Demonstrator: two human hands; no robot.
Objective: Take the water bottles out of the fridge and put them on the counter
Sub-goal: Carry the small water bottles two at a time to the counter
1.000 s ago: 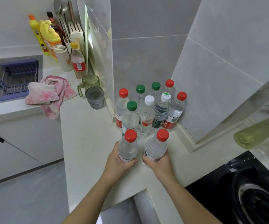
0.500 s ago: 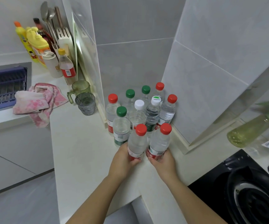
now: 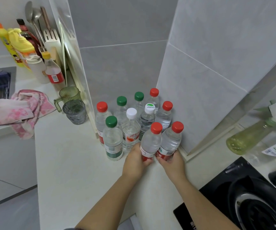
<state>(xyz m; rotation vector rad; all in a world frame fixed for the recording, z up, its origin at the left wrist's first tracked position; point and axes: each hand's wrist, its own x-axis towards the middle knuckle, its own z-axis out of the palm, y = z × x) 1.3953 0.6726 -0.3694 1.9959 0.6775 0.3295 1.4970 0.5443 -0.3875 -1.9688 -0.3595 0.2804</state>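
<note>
Grey wall tiles meet in a tiled corner (image 3: 125, 72) at the back of a pale tabletop (image 3: 71, 155); tucked into that corner stand eight water bottles (image 3: 130, 128), upright and packed close, with red, green and white caps; at the near edge of this group, farthest out from the corner, two more red-capped bottles lean side by side, their bodies touching; the left bottle (image 3: 150, 141) is in the left hand (image 3: 134, 161), whose grip is curled round the red label low on the body; the right bottle (image 3: 171, 140) is in the right hand (image 3: 172, 161), its grip wrapped likewise round the lower label; both bases are hidden behind the fingers, so whether they rest on the tabletop cannot be told; both forearms reach in from the bottom of the view toward the corner.

Left of the corner sit a grey tumbler (image 3: 75, 112) and a green handled cup (image 3: 69, 95), touching; farther left lies a crumpled pink cloth (image 3: 21, 110); right of the corner is a blurred spray bottle (image 3: 250, 138) of yellowish liquid, with a black stove (image 3: 250, 196) nearer the person.
</note>
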